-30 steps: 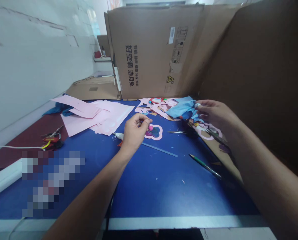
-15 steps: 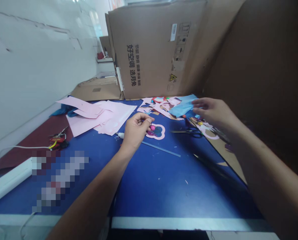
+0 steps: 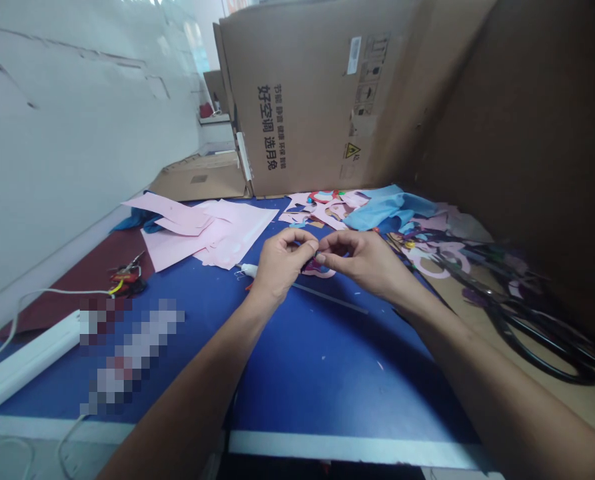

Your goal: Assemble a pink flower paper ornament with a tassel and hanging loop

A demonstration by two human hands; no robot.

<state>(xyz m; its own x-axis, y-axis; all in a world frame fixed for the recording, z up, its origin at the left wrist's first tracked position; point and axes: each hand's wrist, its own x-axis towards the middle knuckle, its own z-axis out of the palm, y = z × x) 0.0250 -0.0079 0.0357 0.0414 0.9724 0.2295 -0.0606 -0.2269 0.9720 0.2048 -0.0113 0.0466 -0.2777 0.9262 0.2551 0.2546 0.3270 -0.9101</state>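
Observation:
Over the middle of the table my left hand [image 3: 283, 265] is closed, thumb and forefinger pinched together. My right hand [image 3: 364, 261] meets it from the right, also in a pinch, fingertips almost touching the left ones. A small dark bit shows between the fingertips, too hidden to name. Just below lies a pink paper cutout [image 3: 327, 273] with a dark, purplish middle, largely covered by the hands. A thin translucent strip [image 3: 334, 299] rests on the table near my left wrist, and a white-nosed tool [image 3: 250, 270] lies left of that hand, partly hidden.
Pink paper sheets [image 3: 232, 227] lie at the back left. A light blue cloth [image 3: 387, 210] covers paper scraps at the back. Large black-handled scissors [image 3: 507, 317] lie on cardboard at right. A red tool [image 3: 127, 277] and a white power strip [image 3: 32, 363] are left; a tall carton [image 3: 317, 107] stands behind.
My right hand has come left from the blue cloth to my left hand and closed into a pinch. My left hand stays pinched. The view has shifted slightly.

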